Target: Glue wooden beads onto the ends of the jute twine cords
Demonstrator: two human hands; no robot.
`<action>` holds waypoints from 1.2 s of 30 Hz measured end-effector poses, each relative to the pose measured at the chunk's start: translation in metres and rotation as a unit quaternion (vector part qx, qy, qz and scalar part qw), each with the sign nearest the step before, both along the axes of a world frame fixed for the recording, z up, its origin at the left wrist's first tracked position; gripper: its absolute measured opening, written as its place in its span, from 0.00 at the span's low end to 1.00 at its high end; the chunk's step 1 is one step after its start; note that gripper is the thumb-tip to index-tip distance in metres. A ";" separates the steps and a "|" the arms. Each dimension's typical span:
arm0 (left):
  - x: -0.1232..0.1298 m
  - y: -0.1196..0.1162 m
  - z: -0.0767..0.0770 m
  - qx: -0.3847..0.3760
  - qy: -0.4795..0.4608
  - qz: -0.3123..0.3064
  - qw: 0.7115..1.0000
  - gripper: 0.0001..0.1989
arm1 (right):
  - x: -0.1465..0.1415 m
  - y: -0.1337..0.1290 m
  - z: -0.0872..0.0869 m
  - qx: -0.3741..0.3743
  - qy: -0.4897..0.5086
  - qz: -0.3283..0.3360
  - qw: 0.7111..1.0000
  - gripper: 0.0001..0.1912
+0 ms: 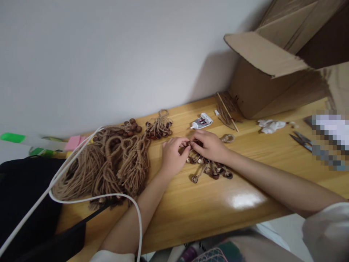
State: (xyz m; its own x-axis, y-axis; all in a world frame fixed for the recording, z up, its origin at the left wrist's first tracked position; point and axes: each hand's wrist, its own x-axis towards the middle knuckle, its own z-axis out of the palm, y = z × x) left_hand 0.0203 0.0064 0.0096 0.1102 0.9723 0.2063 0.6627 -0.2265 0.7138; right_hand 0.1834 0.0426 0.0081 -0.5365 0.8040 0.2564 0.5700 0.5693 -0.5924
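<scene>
Over the wooden table, my left hand (175, 153) and my right hand (209, 146) meet fingertip to fingertip. Both pinch a small dark brown shell piece (190, 143), mostly covered by the fingers. Below my right hand lies a bunch of brown half shells (214, 170) tied on twine strings, some showing pale insides. A twine loop (227, 138) sticks out past the right wrist. Just behind the hands rests a glue tube (201, 122) with its nozzle uncovered, its white cap (216, 112) apart from it. A finished-looking shell bunch with a loop (160, 125) sits behind my left hand.
Knotted twine cords (114, 163) are heaped left of my left arm, with a white cable (95, 198) across them. An open cardboard box (267, 91) stands back right. Near it are a stick (227, 112), crumpled tissue (271, 126) and scissors (301, 141). A black bag (27, 196) lies left.
</scene>
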 end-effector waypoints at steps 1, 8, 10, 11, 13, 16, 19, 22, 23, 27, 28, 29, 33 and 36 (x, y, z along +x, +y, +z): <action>0.000 0.000 0.000 0.000 0.001 0.000 1.000 0.09 | 0.000 0.000 0.000 -0.001 0.001 0.001 1.000 0.04; 0.001 0.001 0.002 -0.006 0.011 0.005 1.000 0.09 | 0.001 0.000 0.000 -0.008 -0.001 0.001 1.000 0.04; 0.000 0.000 0.001 -0.005 0.010 0.005 1.000 0.09 | 0.001 0.000 0.000 -0.011 -0.003 0.000 1.000 0.04; 0.000 0.000 0.001 -0.005 0.009 0.004 1.000 0.09 | 0.001 0.000 0.000 -0.011 -0.003 0.000 1.000 0.04; 0.000 0.000 0.000 -0.003 0.005 0.001 1.000 0.09 | 0.001 0.000 0.001 -0.008 -0.001 0.000 1.000 0.04; 0.000 0.000 0.000 -0.004 0.000 0.001 1.000 0.09 | 0.001 0.000 0.001 -0.006 -0.002 0.000 1.000 0.04; 0.001 0.000 0.001 -0.009 0.001 0.004 1.000 0.09 | 0.001 0.000 0.000 -0.007 -0.003 0.001 1.000 0.04; 0.001 0.000 0.002 -0.010 0.002 0.005 1.000 0.09 | 0.000 0.000 0.000 -0.005 -0.004 -0.001 1.000 0.04; 0.001 0.001 0.001 -0.010 0.002 0.004 1.000 0.09 | 0.000 0.000 0.000 -0.004 -0.005 -0.001 1.000 0.04; 0.000 0.000 0.000 -0.007 0.001 0.002 1.000 0.09 | 0.000 0.000 0.000 -0.003 -0.004 0.000 1.000 0.04; 0.000 0.000 0.000 -0.007 0.001 0.002 1.000 0.09 | 0.000 0.000 0.000 -0.004 -0.004 0.001 1.000 0.04; 0.000 0.000 0.000 -0.006 -0.001 0.003 1.000 0.09 | 0.000 0.000 0.000 -0.004 -0.004 0.001 1.000 0.04; 0.000 0.000 0.000 -0.003 -0.004 0.001 1.000 0.09 | 0.001 0.000 0.000 -0.002 -0.003 0.001 1.000 0.04; 0.000 0.001 0.001 -0.003 -0.003 0.000 1.000 0.09 | 0.001 0.000 -0.001 0.001 -0.001 -0.002 1.000 0.04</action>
State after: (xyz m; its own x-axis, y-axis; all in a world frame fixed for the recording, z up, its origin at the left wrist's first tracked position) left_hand 0.0205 0.0070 0.0103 0.1087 0.9737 0.2002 0.6586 -0.2214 0.7192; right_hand 0.1843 0.0429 0.0073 -0.5339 0.8057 0.2565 0.5737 0.5680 -0.5900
